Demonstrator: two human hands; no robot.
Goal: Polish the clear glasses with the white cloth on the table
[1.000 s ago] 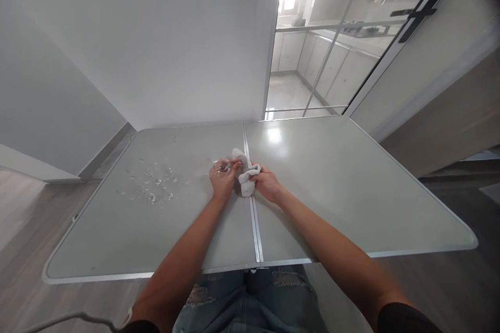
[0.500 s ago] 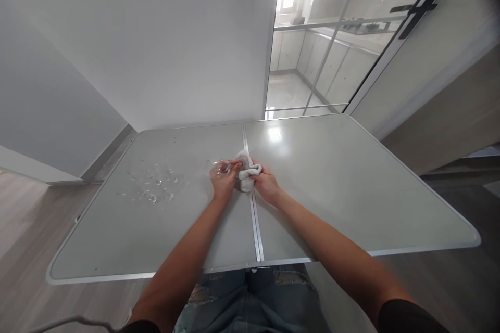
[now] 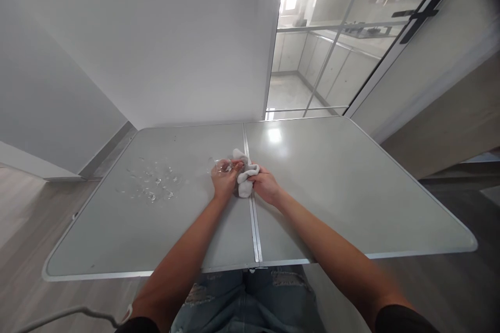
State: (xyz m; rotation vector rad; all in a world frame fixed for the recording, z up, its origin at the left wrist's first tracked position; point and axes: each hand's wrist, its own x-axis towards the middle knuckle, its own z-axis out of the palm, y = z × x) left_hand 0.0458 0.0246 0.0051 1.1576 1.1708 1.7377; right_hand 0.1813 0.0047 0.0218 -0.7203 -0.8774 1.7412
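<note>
My left hand (image 3: 224, 181) grips a small clear glass (image 3: 221, 166) above the middle of a grey folding table (image 3: 332, 182). My right hand (image 3: 266, 184) is closed on a crumpled white cloth (image 3: 244, 173), which presses against the glass between both hands. The two hands touch at the table's centre seam. Part of the glass is hidden by my fingers.
Several more clear glass pieces (image 3: 153, 183) lie in a cluster on the table's left half. A white wall stands behind the table, with a glass sliding door (image 3: 332, 47) at the back right. The table's near edge is just above my jeans.
The cloth has shifted slightly against the glass as my right hand works it; both hands stay in the same spot over the seam.
</note>
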